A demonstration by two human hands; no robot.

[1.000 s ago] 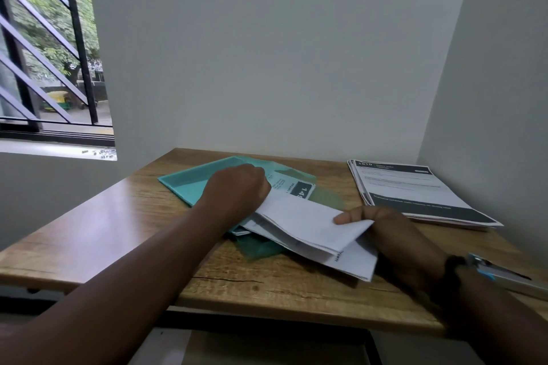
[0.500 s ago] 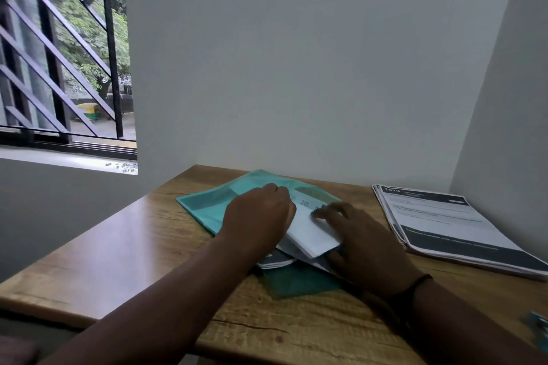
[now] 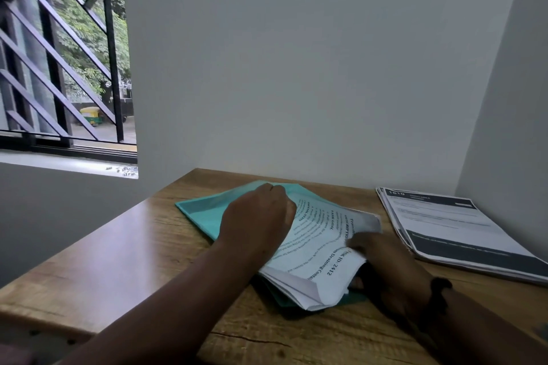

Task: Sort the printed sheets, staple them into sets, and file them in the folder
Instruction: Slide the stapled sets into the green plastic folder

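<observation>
wooden desk: printed sheets lie diagonally, heading toward right hand.

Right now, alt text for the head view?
Both hands work a bundle of printed sheets at a teal folder on a wooden table: left hand on top, right hand gripping the edge. Another paper stack lies right.

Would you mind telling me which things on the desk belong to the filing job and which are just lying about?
Part of the job:
- teal folder
- bundle of printed sheets, held by the left hand and right hand
- stack of printed sheets at the right

Just there:
- wooden desk
- small bits on the window sill
</observation>
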